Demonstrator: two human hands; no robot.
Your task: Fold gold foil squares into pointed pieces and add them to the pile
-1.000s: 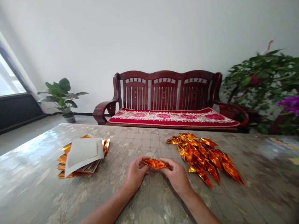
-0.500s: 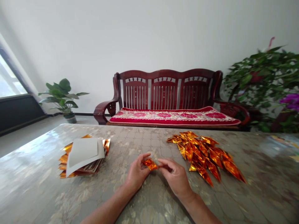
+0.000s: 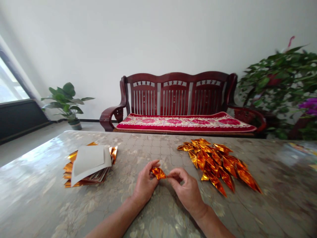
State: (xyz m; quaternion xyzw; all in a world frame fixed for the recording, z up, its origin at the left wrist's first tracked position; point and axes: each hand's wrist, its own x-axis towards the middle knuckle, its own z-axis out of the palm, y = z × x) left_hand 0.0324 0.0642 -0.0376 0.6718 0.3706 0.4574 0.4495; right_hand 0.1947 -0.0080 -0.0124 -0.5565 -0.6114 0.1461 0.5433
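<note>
Between my two hands, just above the table, is a small folded foil paper ingot [image 3: 158, 173], shiny orange-gold. My left hand [image 3: 146, 180] grips its left end between thumb and fingers. The right-hand tip is pinched by the thumb and fingertips of my right hand [image 3: 184, 185]. To the right lies a pile of finished-looking foil ingots [image 3: 214, 162], pointed at both ends and overlapping. On the left sits a loose stack of foil paper sheets [image 3: 90, 162], its pale backing facing up on top and gold edges sticking out.
The table [image 3: 138, 148] has a patterned, glossy cover. A clear plastic bag [image 3: 294, 153] lies at its right side. Beyond the far edge stands a dark red wooden bench [image 3: 174, 99] with a floral cushion. Potted plants [image 3: 65, 102] stand left and right.
My right fingers have closed into a tighter pinch at the ingot's right tip. The ingot stays in my left hand, which has barely moved. The view has shifted slightly.
</note>
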